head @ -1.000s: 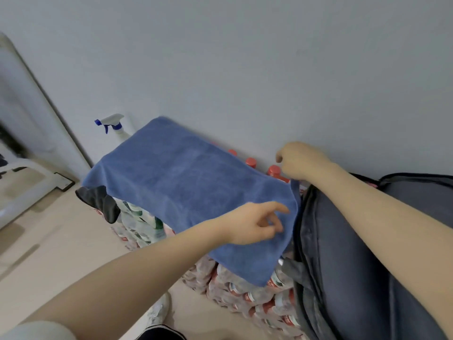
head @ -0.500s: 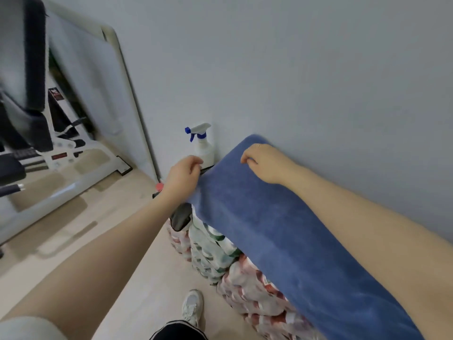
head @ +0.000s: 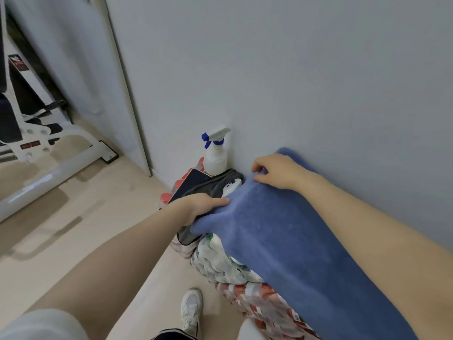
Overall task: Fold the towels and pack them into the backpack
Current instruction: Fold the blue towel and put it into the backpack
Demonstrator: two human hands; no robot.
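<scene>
- Left hand grips the blue towel at its near corner; we see the thumb on top.
- Right hand pinches the far corner by the wall.
- Towel lies over shrink-wrapped bottle packs, beside a spray bottle.

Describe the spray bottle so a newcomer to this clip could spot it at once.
Follow the grey wall down to where it meets the stacked bottle packs. The spray bottle stands there, beyond the blue towel: white, with a blue trigger nozzle, the only upright thing.
</scene>
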